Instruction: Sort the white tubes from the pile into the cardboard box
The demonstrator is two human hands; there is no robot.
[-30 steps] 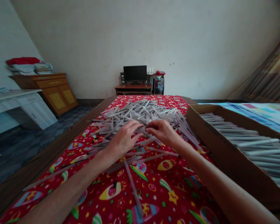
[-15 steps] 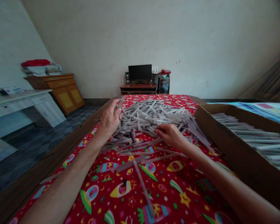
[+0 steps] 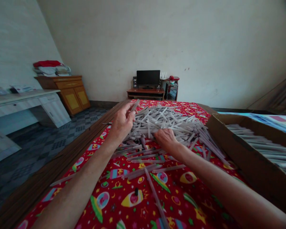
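Observation:
My left hand (image 3: pixel 124 121) is closed round a slim, translucent plastic tube (image 3: pixel 135 104), which sticks up past the fingertips at the left side of the pile. My right hand (image 3: pixel 166 138) rests at the near edge of a big heap of similar whitish tubes (image 3: pixel 163 117). Its fingers are curled down among them, and whatever they grip is hidden. Looser tubes (image 3: pixel 143 156) with dark ends lie below the hands. One long tube (image 3: pixel 154 194) points toward me, beside a small black cap-like piece (image 3: pixel 136 191).
A red patterned cloth (image 3: pixel 119 210) covers the table. To the right stands a cardboard box (image 3: pixel 231 149) holding rows of tubes (image 3: pixel 264 143). A monitor (image 3: pixel 148 78) on a stand, a wooden cabinet (image 3: pixel 72 95) and a white desk (image 3: pixel 26 98) are farther off.
My right hand has moved left and deeper into the near edge of the heap. My left hand still holds its tube. The whole view has shifted slightly.

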